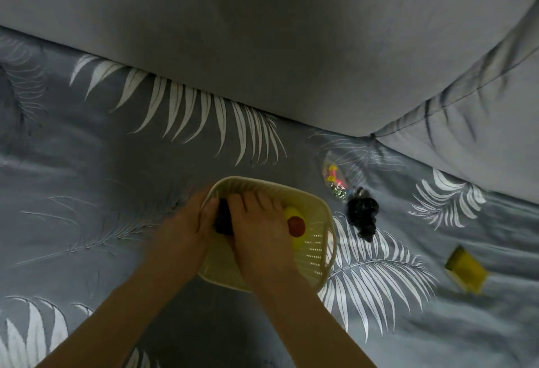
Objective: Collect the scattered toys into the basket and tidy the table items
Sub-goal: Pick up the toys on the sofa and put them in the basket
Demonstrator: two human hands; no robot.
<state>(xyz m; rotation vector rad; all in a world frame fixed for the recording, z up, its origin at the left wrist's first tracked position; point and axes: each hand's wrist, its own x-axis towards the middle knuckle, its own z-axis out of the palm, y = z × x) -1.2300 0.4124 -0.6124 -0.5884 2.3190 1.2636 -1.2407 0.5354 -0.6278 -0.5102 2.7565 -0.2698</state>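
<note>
A cream plastic basket (316, 251) sits on the leaf-patterned bedsheet. Inside it lie a yellow toy (294, 241) and a red ball (296, 226). Both hands reach into the basket from below. My left hand (182, 230) and my right hand (256, 230) together grip a dark object (223, 217) held between them over the basket's left part; most of it is hidden by the fingers. Outside the basket, to the right, lie a dark bunched toy (363, 216), a clear packet of small colourful pieces (335, 181) and a yellow block (466, 270).
A grey cushion or sofa back (262, 32) rises behind the sheet, with a second grey cushion (481, 122) at the right. The sheet (87, 178) is wrinkled. The light is dim.
</note>
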